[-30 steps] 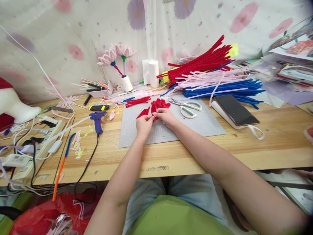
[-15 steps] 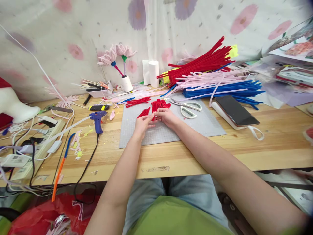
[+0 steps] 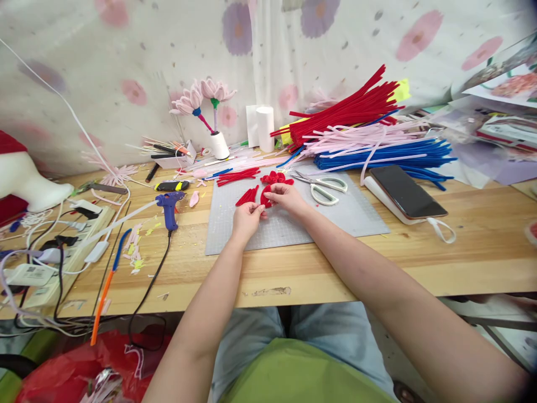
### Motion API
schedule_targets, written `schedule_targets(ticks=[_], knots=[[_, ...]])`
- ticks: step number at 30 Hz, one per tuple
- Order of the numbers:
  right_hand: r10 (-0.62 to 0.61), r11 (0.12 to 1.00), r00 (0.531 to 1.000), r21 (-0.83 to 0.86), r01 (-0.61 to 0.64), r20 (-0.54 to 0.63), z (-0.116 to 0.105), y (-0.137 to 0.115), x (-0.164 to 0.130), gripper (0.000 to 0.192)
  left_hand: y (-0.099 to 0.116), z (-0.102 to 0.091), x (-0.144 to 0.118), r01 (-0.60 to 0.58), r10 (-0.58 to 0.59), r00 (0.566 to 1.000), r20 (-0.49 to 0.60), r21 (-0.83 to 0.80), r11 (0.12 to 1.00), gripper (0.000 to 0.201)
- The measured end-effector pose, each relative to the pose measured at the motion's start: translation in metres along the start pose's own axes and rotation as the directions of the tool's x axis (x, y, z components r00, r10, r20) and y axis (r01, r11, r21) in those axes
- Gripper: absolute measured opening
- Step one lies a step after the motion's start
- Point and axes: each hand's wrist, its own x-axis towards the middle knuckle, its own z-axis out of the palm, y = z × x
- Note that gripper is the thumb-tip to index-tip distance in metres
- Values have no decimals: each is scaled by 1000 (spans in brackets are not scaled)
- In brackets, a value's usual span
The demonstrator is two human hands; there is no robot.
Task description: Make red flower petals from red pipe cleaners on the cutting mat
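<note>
My left hand [image 3: 246, 217] and my right hand [image 3: 286, 197] meet over a grey cutting mat [image 3: 356, 215] and pinch a small red pipe-cleaner petal [image 3: 265, 197] between their fingertips. Just beyond them on the mat lies a cluster of finished red petals [image 3: 277, 178]. A few short red folded pieces [image 3: 247, 195] lie right above my left hand. White-handled scissors [image 3: 322, 186] rest on the mat to the right of my right hand.
Bundles of red [image 3: 348, 109], pink and blue pipe cleaners [image 3: 386, 154] are stacked at the back right. A phone [image 3: 406, 191] lies on a white case. A blue glue gun [image 3: 168, 204], power strip [image 3: 62, 252] and cables crowd the left. Pink flowers [image 3: 201, 95] stand at the back.
The hands stay together on the red petal and have shifted slightly toward me; the view has tilted a little. Nothing else on the table has moved.
</note>
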Motion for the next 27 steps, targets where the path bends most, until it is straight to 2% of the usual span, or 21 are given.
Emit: schedule_targets(ticks=[3, 7, 9, 16, 22, 27], knots=[[-18, 1000, 1000, -19, 17, -16, 2, 0, -1, 34, 0, -1, -1, -7, 7, 1000, 0, 10, 1000, 17], [7, 998, 999, -66, -5, 43, 6, -3, -5, 27, 12, -3, -5, 82, -68, 989, 131, -104, 991, 16], [26, 997, 997, -73, -21, 73, 7, -5, -7, 25, 16, -4, -6, 130, -109, 981, 160, -127, 983, 14], [-14, 996, 1000, -85, 13, -11, 6, -1, -2, 21, 16, -3, -5, 218, -203, 972, 116, -134, 967, 17], [-177, 959, 984, -226, 168, -21, 11, -2, -7, 13, 20, -4, -5, 277, -266, 961, 81, -179, 944, 17], [-233, 896, 973, -387, 218, 11, 2, -5, -6, 14, 21, -5, -5, 257, -246, 966, 83, -183, 949, 14]])
